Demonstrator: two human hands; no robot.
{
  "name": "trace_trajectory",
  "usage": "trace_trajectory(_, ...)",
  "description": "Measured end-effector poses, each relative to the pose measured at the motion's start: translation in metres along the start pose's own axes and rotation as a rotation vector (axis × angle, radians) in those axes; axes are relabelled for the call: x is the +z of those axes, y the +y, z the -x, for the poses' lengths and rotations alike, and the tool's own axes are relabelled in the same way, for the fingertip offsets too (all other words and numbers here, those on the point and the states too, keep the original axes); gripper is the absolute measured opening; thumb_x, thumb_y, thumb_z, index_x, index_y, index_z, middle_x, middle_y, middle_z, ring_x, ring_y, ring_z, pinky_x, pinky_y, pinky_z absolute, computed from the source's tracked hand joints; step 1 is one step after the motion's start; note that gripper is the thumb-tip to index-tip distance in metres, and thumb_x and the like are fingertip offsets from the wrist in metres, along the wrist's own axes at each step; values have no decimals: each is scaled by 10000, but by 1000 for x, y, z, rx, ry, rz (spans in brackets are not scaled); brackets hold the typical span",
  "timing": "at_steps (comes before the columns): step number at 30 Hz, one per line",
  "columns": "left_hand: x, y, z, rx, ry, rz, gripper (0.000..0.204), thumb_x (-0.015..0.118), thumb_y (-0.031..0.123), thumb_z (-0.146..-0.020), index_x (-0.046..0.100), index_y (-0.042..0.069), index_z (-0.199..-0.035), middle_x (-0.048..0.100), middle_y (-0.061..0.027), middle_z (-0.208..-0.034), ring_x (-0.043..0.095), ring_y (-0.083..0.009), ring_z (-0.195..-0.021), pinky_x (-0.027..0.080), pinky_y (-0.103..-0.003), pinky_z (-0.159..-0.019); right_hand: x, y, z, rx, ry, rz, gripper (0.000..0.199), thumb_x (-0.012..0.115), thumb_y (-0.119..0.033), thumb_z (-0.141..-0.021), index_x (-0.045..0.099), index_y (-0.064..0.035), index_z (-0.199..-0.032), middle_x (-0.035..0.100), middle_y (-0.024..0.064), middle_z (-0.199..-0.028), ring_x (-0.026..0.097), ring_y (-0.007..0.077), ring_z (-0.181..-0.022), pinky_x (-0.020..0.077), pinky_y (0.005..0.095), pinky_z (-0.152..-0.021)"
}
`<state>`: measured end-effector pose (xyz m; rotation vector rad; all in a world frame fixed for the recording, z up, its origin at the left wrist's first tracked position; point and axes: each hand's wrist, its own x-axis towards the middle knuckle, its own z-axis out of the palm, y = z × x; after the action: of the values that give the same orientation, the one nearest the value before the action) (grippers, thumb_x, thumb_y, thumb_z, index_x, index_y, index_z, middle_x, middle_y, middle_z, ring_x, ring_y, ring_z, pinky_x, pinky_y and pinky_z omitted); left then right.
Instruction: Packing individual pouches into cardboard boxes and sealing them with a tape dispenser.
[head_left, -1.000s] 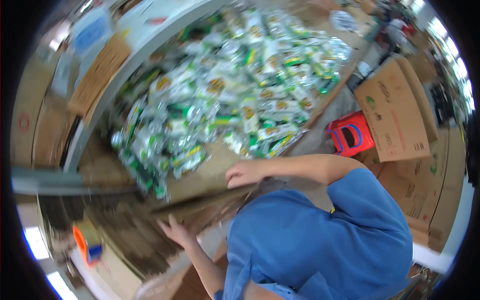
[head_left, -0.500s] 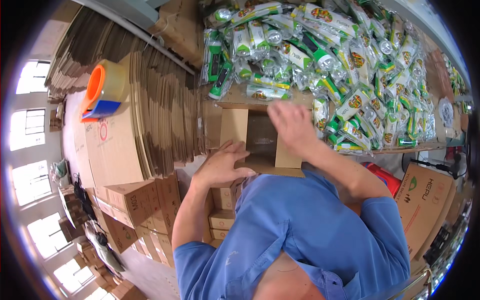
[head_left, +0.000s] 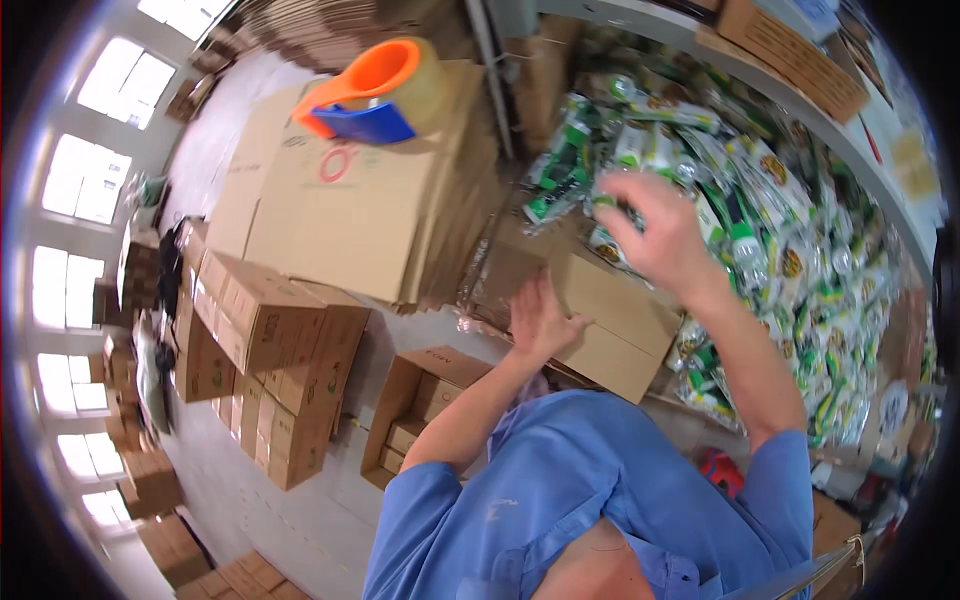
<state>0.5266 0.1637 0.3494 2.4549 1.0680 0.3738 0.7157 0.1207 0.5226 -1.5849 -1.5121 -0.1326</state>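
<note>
A small brown cardboard box (head_left: 617,330) stands on the bench in front of me, its top flaps folded over. My left hand (head_left: 541,318) lies against its left side, fingers spread. Above the box's far edge, my right hand (head_left: 655,228) is raised in the air. Its fingers are bent, with a gap between them and the thumb, and nothing shows as held. Behind and below it lie flashlights (head_left: 790,265), green and white, each in clear plastic wrap, heaped across the bench.
To the left, an orange and blue tape dispenser (head_left: 372,92) sits on a stack of flattened cartons (head_left: 330,215). An open carton (head_left: 440,372) holding small boxes stands lower left, near stacked cartons (head_left: 280,350). A shelf edge (head_left: 690,28) runs above the heap.
The box was open at the top and now its flaps are down. My right hand has lifted off it. The view has turned, bringing the left side's dispenser and cartons nearer the middle.
</note>
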Motion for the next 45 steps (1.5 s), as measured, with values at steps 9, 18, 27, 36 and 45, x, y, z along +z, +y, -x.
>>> trace_trajectory(9,-7,15,-8,-58,-144,-18,1138,854,451,-587,271,-30,-1438,432,-260,-1334,442,-405,-1226,342,-486,-1044,86,-83,-177,-258,-437,277,345,694,-346,-733,664,-7,-789,677,168,-772,657,352,-720,515,460,-690)
trace_trajectory(18,-2,8,-18,-23,-121,28,1047,831,399,-661,269,-22,-1438,381,-269,-1387,361,-424,-1302,262,-508,-1107,-44,19,180,802,-122,-342,307,663,-293,-855,647,-1,-762,553,3,-654,492,77,-626,374,259,-563)
trace_trajectory(27,-15,48,11,-797,-489,1426,335,598,300,-961,591,3,-1117,663,-102,-984,649,-174,-781,542,-324,-646,-40,34,242,921,-46,-568,283,644,-259,-882,597,-6,-765,552,-21,-688,466,45,-633,369,232,-565)
trace_trajectory(36,-3,1,-20,-488,-221,794,240,614,206,-917,705,-11,-873,677,-65,-745,614,-131,-656,480,-295,-597,-10,16,186,748,-314,-129,384,729,-327,-830,582,-6,-680,539,144,-542,527,165,-468,424,344,-475)
trace_trajectory(45,9,-91,-30,-695,-77,711,250,578,215,-955,692,-7,-948,660,-55,-756,577,-132,-702,451,-293,-642,39,9,147,675,-449,-18,384,727,-393,-807,650,-22,-743,613,169,-599,601,274,-500,481,375,-517)
